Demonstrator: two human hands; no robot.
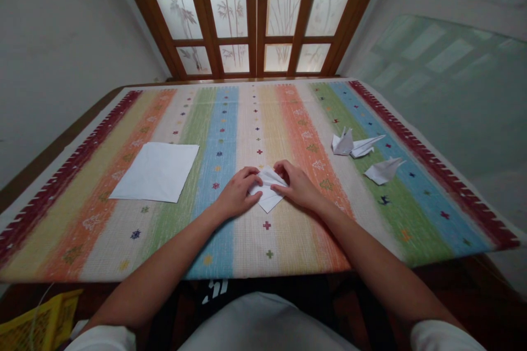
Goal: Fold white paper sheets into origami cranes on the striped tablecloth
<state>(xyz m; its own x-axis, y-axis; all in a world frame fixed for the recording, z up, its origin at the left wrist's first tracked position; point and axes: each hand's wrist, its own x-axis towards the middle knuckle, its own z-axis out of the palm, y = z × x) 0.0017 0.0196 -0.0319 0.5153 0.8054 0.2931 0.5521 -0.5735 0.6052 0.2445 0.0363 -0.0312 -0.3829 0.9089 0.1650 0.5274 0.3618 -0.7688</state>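
A small white sheet of folded paper (268, 203) lies on the tablecloth in front of me, roughly diamond-shaped, with crease lines and one corner toward me. My left hand (239, 193) grips its left side, thumb on top and fingers curled at the upper left edge. On the other side my right hand (300, 185) pinches the right edge between thumb and bent fingers. Parts of the paper are hidden under the fingers. Off to the right stand three folded paper cranes (342, 142), two of them close together.
A stack of white square paper (156, 173) lies on the left of the table. The striped tablecloth (222, 120) covers the tabletop. Below the table's left front edge is a yellow plastic crate (51, 318). Walls flank the table, and a wood-framed glass door (257, 22) is behind it.
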